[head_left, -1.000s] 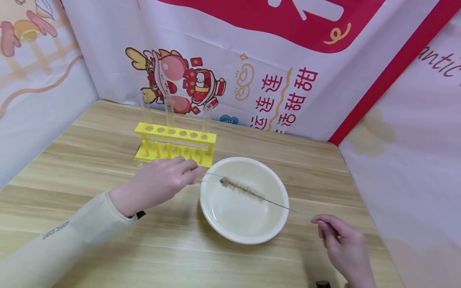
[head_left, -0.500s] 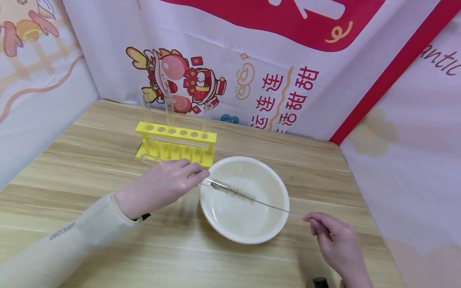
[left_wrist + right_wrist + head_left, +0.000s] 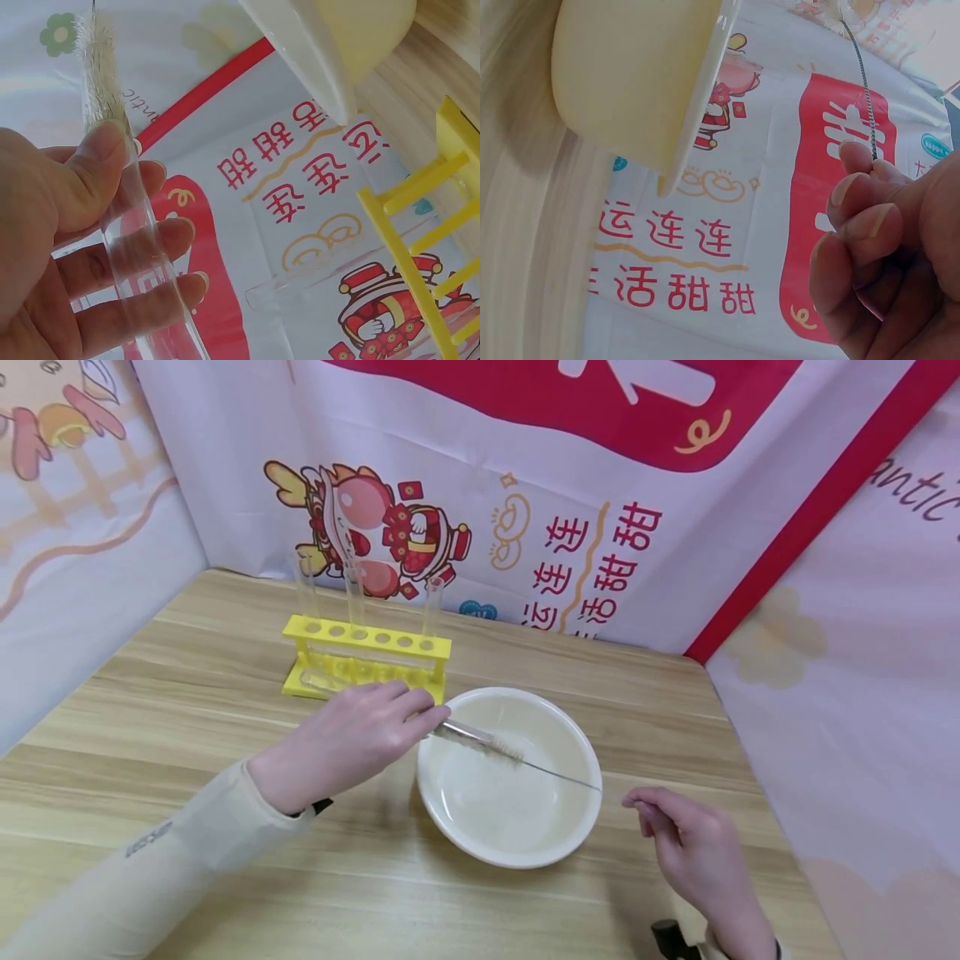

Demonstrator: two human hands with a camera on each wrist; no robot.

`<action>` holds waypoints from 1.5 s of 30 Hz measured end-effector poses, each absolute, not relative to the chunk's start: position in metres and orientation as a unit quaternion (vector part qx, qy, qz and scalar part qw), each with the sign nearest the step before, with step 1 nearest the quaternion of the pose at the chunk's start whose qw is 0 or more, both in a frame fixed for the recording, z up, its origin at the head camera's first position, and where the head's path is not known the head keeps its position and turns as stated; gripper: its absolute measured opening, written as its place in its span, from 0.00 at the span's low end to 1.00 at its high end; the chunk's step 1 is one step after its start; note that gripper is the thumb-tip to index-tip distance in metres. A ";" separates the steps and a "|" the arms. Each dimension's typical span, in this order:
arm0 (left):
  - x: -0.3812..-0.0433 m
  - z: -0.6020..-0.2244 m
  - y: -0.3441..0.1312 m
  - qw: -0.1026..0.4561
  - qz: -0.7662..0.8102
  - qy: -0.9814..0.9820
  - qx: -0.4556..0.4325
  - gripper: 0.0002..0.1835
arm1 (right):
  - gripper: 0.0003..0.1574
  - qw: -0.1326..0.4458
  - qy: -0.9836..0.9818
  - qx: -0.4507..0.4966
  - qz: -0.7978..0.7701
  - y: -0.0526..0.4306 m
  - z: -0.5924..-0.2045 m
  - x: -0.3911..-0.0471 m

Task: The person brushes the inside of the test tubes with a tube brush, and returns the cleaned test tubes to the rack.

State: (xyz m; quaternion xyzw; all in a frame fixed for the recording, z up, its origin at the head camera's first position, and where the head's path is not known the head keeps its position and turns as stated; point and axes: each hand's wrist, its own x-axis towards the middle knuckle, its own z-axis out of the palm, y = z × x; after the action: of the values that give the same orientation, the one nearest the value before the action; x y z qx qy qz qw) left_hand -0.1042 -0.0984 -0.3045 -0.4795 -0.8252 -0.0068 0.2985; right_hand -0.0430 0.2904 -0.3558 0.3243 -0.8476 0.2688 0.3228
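Note:
My left hand (image 3: 360,735) grips a clear glass test tube (image 3: 142,255) above the left side of a white bowl (image 3: 495,818). The tube lies slanted, its mouth toward the right and its rounded end showing behind the hand. A test tube brush (image 3: 508,751) with pale bristles is partly inside the tube; some bristles stick out of the mouth. In the left wrist view the thumb presses near the mouth, with the bristles (image 3: 97,67) just beyond. My right hand (image 3: 693,843), right of the bowl, pinches the end of the brush's twisted wire handle (image 3: 867,97).
A yellow test tube rack (image 3: 367,635) stands behind the left hand, with three upright glass tubes in it. Printed cloth (image 3: 480,460) hangs behind and beside the wooden table (image 3: 300,877). A black object (image 3: 667,935) is beside the right wrist.
The brush has gone from outside the tube's mouth to partly inside it. My right hand has moved left toward the bowl, and my left hand slightly right.

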 end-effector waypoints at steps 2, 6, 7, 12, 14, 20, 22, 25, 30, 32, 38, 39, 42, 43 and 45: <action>-0.104 -0.302 -0.097 0.298 -0.007 -0.826 -0.478 0.16 | 0.23 0.322 -0.852 0.322 0.259 0.289 -0.352 -0.045; -0.103 -0.299 -0.096 0.295 -0.007 -0.829 -0.475 0.17 | 0.24 0.316 -0.854 0.327 0.251 0.285 -0.344 -0.049; -0.102 -0.298 -0.096 0.295 -0.007 -0.829 -0.475 0.17 | 0.24 0.314 -0.855 0.328 0.250 0.284 -0.342 -0.049; -0.101 -0.295 -0.094 0.294 -0.010 -0.832 -0.471 0.18 | 0.25 0.317 -0.853 0.332 0.248 0.280 -0.336 -0.054; -0.100 -0.294 -0.092 0.295 -0.009 -0.832 -0.470 0.18 | 0.25 0.325 -0.848 0.338 0.249 0.278 -0.335 -0.057; -0.099 -0.293 -0.087 0.303 -0.001 -0.830 -0.468 0.18 | 0.26 0.351 -0.832 0.353 0.242 0.270 -0.331 -0.063; -0.099 -0.293 -0.085 0.305 0.001 -0.830 -0.466 0.18 | 0.26 0.355 -0.832 0.353 0.240 0.268 -0.330 -0.064; -0.098 -0.293 -0.083 0.300 0.002 -0.832 -0.467 0.18 | 0.26 0.354 -0.832 0.354 0.240 0.266 -0.330 -0.065; -0.097 -0.294 -0.077 0.289 0.009 -0.833 -0.473 0.17 | 0.24 0.318 -0.843 0.357 0.248 0.261 -0.329 -0.064; -0.096 -0.294 -0.074 0.285 0.007 -0.831 -0.477 0.17 | 0.23 0.309 -0.844 0.361 0.250 0.257 -0.329 -0.064; -0.094 -0.296 -0.061 0.286 0.009 -0.822 -0.493 0.15 | 0.09 0.283 -0.843 0.377 0.260 0.243 -0.331 -0.066; -0.094 -0.296 -0.059 0.289 0.013 -0.819 -0.496 0.15 | 0.10 0.276 -0.845 0.377 0.261 0.240 -0.332 -0.065; -0.092 -0.296 -0.052 0.298 0.018 -0.812 -0.502 0.14 | 0.15 0.262 -0.848 0.379 0.261 0.230 -0.335 -0.065; -0.092 -0.296 -0.051 0.300 0.021 -0.811 -0.502 0.13 | 0.16 0.262 -0.849 0.379 0.260 0.227 -0.336 -0.065; -0.091 -0.296 -0.048 0.302 0.027 -0.811 -0.500 0.13 | 0.17 0.269 -0.844 0.385 0.259 0.222 -0.338 -0.065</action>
State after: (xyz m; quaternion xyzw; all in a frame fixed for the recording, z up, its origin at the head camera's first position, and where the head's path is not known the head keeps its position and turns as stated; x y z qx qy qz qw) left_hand -0.0907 -0.0484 -0.2961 -0.4998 -0.8113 0.0271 0.3022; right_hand -0.0653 0.2219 -0.3383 0.3855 -0.8438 0.2593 0.2686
